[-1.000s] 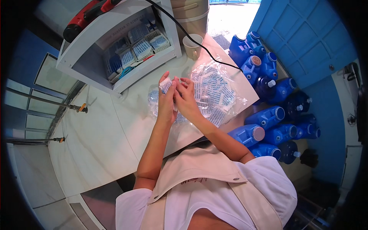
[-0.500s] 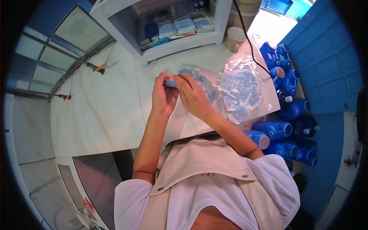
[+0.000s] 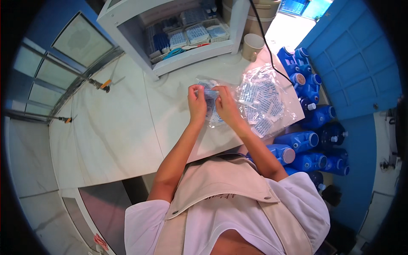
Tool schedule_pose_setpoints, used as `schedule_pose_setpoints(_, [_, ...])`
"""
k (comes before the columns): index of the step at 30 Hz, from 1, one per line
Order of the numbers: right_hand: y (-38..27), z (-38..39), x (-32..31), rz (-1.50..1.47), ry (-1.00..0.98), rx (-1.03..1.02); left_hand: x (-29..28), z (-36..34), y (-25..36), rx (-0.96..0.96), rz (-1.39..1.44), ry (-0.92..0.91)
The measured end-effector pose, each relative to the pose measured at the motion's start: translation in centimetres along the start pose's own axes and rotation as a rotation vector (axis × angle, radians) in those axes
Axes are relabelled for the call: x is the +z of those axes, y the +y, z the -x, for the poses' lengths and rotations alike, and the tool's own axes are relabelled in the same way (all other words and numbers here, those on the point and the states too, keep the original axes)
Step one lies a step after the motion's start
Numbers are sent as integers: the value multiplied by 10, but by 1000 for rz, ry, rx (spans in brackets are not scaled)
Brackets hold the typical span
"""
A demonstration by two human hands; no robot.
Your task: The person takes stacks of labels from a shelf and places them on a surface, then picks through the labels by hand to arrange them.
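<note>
My left hand (image 3: 196,100) and my right hand (image 3: 223,100) face each other over a small clear plastic bag (image 3: 214,114) of white packets with blue print. The fingers of both are closed on the upper part of this bag, where some crumpled plastic shows between them; exactly what each fingertip pinches is hard to make out. Just right of my right hand lies a larger clear bag (image 3: 261,108) with many similar packets spread inside, near the counter's right edge.
A white open cabinet (image 3: 155,68) with baskets of packets stands behind, beside a cream mug (image 3: 252,47). A black cable hangs over the white counter (image 3: 114,144). Several blue water jugs (image 3: 297,140) crowd right of it, by a blue door (image 3: 348,63). Two valved pipes (image 3: 104,84) run at left.
Earlier my hands were cupped close together around a packet bundle; now they have drawn slightly apart, gripping the bag from either side. The head view has also shifted.
</note>
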State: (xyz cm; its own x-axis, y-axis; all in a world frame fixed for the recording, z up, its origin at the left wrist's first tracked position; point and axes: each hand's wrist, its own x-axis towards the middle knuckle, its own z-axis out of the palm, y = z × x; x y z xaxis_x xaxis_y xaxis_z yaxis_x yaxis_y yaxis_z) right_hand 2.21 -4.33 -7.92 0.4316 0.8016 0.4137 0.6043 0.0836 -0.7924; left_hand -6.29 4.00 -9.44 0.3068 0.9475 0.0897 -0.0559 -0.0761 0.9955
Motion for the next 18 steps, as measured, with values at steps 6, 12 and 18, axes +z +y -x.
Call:
schedule_pose_setpoints(6, [-2,1,8,-7,97,-24,5,3,20,-15,-83,-60])
schedule_pose_setpoints(12, [1,-1,5,21,75,-25,-6,1,13,147,-257,-277])
schedule_pose_setpoints(18, [-41,-43,-30,93,-86,-99,-27,-31,88,616,-894,-610])
